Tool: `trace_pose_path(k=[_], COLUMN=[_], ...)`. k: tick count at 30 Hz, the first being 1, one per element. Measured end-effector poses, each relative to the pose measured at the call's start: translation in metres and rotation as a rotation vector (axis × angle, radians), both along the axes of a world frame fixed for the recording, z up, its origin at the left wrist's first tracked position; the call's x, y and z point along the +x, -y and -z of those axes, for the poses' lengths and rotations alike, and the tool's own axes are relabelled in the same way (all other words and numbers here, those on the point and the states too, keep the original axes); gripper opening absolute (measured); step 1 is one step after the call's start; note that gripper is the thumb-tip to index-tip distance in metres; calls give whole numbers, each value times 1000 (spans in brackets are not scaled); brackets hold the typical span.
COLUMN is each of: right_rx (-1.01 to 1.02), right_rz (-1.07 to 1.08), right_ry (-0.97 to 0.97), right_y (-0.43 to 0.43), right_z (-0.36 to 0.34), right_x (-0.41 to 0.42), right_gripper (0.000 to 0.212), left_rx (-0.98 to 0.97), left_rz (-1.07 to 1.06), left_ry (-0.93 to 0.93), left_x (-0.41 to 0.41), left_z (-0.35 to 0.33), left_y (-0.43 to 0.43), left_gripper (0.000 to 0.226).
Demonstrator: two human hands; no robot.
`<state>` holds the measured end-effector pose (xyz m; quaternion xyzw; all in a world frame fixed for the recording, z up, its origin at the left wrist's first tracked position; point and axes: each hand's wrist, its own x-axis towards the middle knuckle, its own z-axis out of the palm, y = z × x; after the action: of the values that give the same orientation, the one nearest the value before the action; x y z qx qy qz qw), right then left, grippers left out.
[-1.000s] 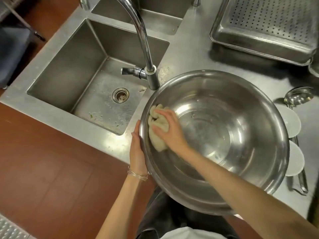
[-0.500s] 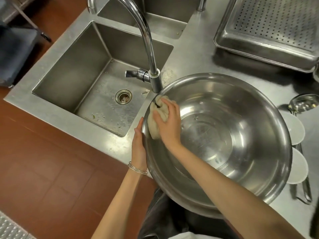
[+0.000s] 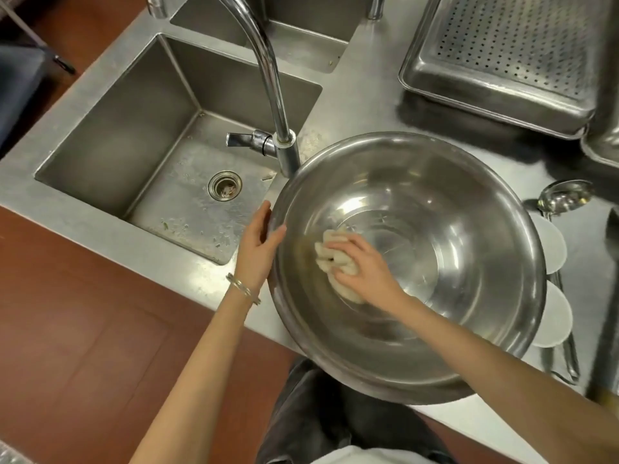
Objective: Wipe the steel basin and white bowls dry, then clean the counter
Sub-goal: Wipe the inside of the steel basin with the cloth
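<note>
Since a second ago my right hand (image 3: 363,267) has slid the cloth (image 3: 335,262) down from the basin's left wall, up near the rim, to the lower slope just left of the flat bottom, and my left hand (image 3: 258,244) has shifted a little further up the outside of the rim. Right now the right hand is pressed flat with its fingers closed over the bunched cloth, pinning it against the inside of the basin (image 3: 435,202). The left hand is apart from it, open and cupped against the basin's outer left edge, thumb hooked just over the rim, steadying rather than gripping. The basin itself sits on the steel counter (image 3: 361,105) with its near side hanging over the counter's front edge toward me, and its far rim nearly touching the base of the tap (image 3: 284,152); the sink (image 3: 134,135) lies just left of the basin. Two white bowls (image 3: 552,249) peek out from behind the basin's right rim, next to a ladle (image 3: 562,195), and I judge them untouched. So I reckon I am in the first step, drying the basin's inside. Next I would sweep the cloth across the bottom and up the right wall, keeping the left hand braced so the overhanging basin does not tip.
</note>
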<state>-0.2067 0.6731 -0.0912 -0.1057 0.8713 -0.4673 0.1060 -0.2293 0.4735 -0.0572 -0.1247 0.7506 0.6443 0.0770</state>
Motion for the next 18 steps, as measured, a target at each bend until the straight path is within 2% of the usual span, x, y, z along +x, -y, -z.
trace_pose_path(k=[2, 4, 8, 14, 16, 18], right_rx=[-35, 17, 208, 263, 229, 93], right_rz=[199, 254, -89, -582, -618, -409], right_ry=[62, 108, -126, -190, -179, -104], right_y=[8, 25, 47, -7, -18, -17], right_z=[5, 13, 30, 26, 26, 27], right_x=[-21, -29, 12, 51, 36, 14], right_gripper=[42, 43, 44, 44, 41, 43], left_rx=[-54, -66, -232, -264, -225, -207], left_rz=[-15, -62, -121, 132, 210, 266], left_ry=[-40, -81, -217, -273, -258, -245], left_x=[36, 58, 46, 1, -12, -19], left_z=[-2, 6, 19, 18, 16, 10], left_y=[-8, -21, -23, 0, 0, 1], left_gripper=[65, 71, 63, 57, 56, 57])
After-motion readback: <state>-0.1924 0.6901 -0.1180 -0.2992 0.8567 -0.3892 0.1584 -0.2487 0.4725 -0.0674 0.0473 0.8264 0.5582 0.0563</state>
